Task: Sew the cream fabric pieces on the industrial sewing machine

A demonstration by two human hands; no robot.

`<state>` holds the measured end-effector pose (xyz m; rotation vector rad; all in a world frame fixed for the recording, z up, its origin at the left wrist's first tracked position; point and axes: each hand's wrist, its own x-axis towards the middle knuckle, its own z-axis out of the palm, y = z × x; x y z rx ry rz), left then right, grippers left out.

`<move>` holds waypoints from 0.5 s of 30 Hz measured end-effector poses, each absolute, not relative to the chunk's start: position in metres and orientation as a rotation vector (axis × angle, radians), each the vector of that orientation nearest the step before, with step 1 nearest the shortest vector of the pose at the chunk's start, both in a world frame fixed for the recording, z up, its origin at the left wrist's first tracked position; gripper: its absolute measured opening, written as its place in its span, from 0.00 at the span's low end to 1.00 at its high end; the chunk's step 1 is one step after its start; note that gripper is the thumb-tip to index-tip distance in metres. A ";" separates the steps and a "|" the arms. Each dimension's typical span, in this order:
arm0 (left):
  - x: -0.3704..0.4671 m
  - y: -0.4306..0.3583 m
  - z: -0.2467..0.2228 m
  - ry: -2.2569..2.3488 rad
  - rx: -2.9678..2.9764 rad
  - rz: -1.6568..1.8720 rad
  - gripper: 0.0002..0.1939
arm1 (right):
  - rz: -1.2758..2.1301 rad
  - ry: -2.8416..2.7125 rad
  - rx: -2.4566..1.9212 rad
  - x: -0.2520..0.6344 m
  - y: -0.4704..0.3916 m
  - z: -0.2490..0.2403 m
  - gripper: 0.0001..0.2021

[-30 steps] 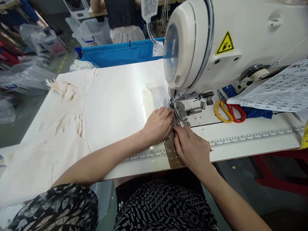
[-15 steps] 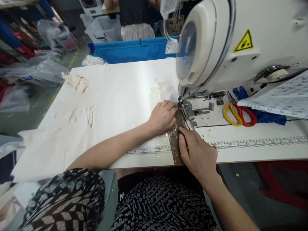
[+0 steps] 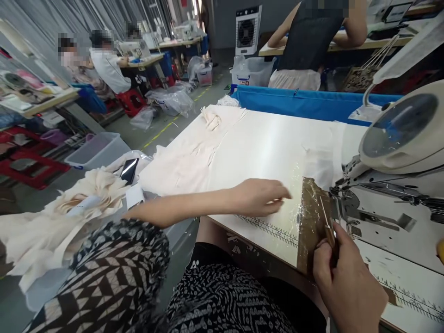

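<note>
My left hand [image 3: 262, 196] is over the white table [image 3: 263, 148], left of the brown tape strip [image 3: 308, 231], with its fingers loosely bent and nothing visible in them. In my right hand [image 3: 348, 273], beside the sewing machine's needle area [image 3: 342, 187], is a slim pointed metal tool [image 3: 328, 224]. It resembles tweezers, but my fingers cover part of it. A small piece of thin white fabric [image 3: 318, 164] lies beyond the tape, next to the presser foot.
Cream fabric pieces [image 3: 183, 162] cover the table's left end, and more cream fabric [image 3: 79, 199] is heaped beside a phone [image 3: 129, 170]. A blue cloth bin [image 3: 277, 99] runs along the far edge. Co-workers sit at other tables beyond.
My view has swung left. My left hand has come away from the needle area and moved left over the table. In my right hand, a slim metal tool now shows.
</note>
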<state>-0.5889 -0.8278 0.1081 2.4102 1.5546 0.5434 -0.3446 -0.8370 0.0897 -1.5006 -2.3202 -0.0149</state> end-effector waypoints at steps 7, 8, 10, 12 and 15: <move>-0.681 -0.954 0.090 2.666 1.792 0.537 0.11 | -0.085 -2.314 -1.295 -0.343 -0.839 0.089 0.20; -0.686 -0.963 0.089 2.719 1.709 0.519 0.09 | -0.092 -2.315 -1.297 -0.344 -0.838 0.088 0.21; -0.691 -0.973 0.087 2.747 1.610 0.534 0.09 | -0.058 -2.306 -1.329 -0.346 -0.835 0.088 0.22; -0.692 -0.976 0.087 2.705 1.570 0.640 0.12 | 0.085 -2.278 -1.414 -0.347 -0.832 0.088 0.23; -0.693 -0.975 0.093 2.660 1.542 0.930 0.12 | 0.411 -2.178 -1.521 -0.347 -0.832 0.090 0.24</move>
